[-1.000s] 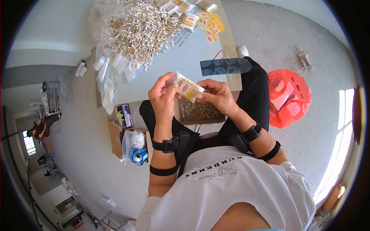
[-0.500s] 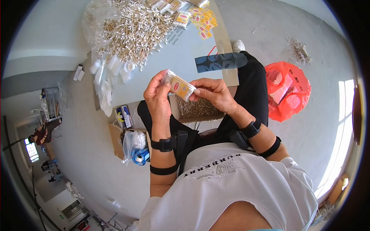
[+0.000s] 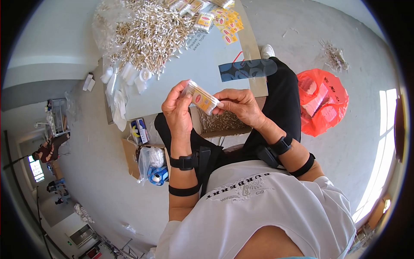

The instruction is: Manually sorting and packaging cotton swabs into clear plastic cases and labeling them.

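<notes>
Between both hands, over the table's near edge, is a small clear packet of cotton swabs (image 3: pixel 201 98) with a yellow and red card inside. My left hand (image 3: pixel 177 108) is closed on its left end, thumb on the front. At the right end, my right hand (image 3: pixel 242 105) pinches the packet's edge between thumb and fingers. Beyond them a big heap of loose cotton swabs (image 3: pixel 148 34) lies on the table (image 3: pixel 189 69). A filled packet (image 3: pixel 203 21) and several yellow cards (image 3: pixel 230 26) are at the heap's right.
A dark translucent strip (image 3: pixel 248 70) crosses the table's right edge. Clear plastic tubs (image 3: pixel 142 80) and bags stand at the left. Below the table is a box of swabs (image 3: pixel 222 123); another carton (image 3: pixel 130 157) is at left. A red bag (image 3: pixel 332 97) rests on the floor at right.
The packet and both hands stay almost in place. The packet has turned very slightly in my fingers, and the whole view has shifted a touch.
</notes>
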Tool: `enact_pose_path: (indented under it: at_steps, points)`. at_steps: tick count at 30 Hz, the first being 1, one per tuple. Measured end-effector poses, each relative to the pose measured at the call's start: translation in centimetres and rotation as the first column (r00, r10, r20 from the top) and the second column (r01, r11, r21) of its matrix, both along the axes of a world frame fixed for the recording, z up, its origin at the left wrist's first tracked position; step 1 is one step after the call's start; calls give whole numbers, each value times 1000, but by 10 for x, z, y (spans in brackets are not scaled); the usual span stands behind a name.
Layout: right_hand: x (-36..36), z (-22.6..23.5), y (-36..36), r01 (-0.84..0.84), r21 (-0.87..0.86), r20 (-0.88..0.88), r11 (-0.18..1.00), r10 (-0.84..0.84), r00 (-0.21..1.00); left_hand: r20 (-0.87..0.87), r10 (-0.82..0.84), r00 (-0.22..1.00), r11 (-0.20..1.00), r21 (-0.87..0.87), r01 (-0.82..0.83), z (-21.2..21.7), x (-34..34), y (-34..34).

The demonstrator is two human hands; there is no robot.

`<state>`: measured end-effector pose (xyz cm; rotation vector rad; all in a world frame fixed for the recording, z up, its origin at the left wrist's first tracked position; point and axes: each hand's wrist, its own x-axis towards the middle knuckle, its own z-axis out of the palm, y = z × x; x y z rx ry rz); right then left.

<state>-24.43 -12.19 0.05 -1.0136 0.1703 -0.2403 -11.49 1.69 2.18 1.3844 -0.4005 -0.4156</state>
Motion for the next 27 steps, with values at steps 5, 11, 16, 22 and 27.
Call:
enact_pose_path:
  at_steps: [5, 11, 16, 22, 27]
  points:
    - [-1, 1, 1, -3, 25, -11, 1000, 3, 1000, 66, -30, 997, 999, 23, 28, 4, -2, 0]
    - [-2, 0, 4, 5, 32, -6, 999, -5, 1000, 167, -40, 985, 999, 1, 40, 6, -5, -2]
    - [-2, 2, 2, 22, -4, 0, 1000, -22, 1000, 123, -16, 992, 1000, -10, 17, -3, -4, 0]
    - [1, 2, -2, 12, -23, -8, 1000, -12, 1000, 25, 4, 1000, 999, -52, -3, -13, 1, -3]
    - [9, 2, 2, 13, -66, -10, 998, -14, 1000, 88, 39, 995, 999, -17, -38, -2, 2, 1]
